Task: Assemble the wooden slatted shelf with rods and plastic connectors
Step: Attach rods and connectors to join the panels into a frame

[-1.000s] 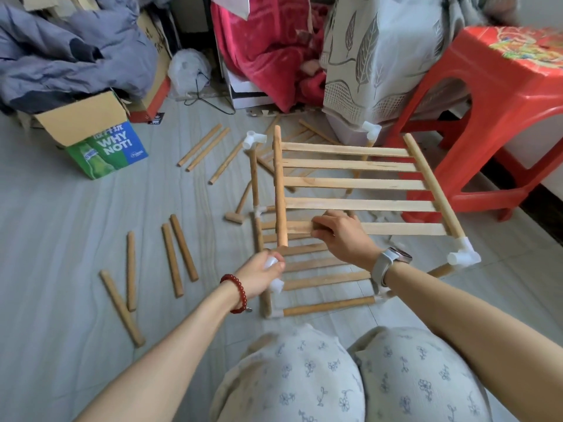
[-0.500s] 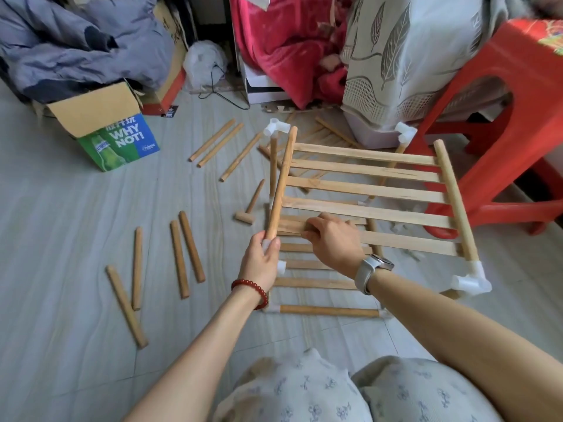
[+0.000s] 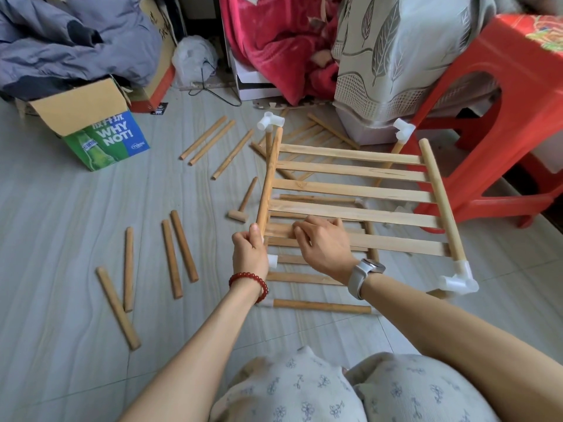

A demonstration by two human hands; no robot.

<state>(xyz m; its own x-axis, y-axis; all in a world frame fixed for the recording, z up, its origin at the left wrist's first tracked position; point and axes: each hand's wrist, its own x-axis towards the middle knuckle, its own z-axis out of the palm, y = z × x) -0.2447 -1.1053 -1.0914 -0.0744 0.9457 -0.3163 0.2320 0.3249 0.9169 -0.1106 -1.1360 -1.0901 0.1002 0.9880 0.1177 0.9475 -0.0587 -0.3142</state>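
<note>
A wooden slatted panel (image 3: 350, 190) is held level above the floor over a lower slatted frame (image 3: 307, 278). My left hand (image 3: 250, 252) is shut on a white plastic connector (image 3: 272, 261) at the near end of the panel's left side rod (image 3: 269, 178). My right hand (image 3: 324, 246) grips the nearest slat next to it. A white connector (image 3: 458, 280) caps the near end of the right side rod (image 3: 441, 199). Two more connectors (image 3: 269, 120) (image 3: 403, 131) top upright rods at the far corners.
Loose wooden rods (image 3: 179, 248) lie on the grey floor at left, more rods (image 3: 210, 141) farther back. A small wooden mallet (image 3: 243, 205) lies beside the frame. A green cardboard box (image 3: 100, 129) stands at left, a red plastic stool (image 3: 499, 117) at right. My knees (image 3: 335, 388) are below.
My left hand rose from beside the lower frame to the near end of the panel's left rod, bringing the white connector onto it. My right hand stayed on the nearest slat.
</note>
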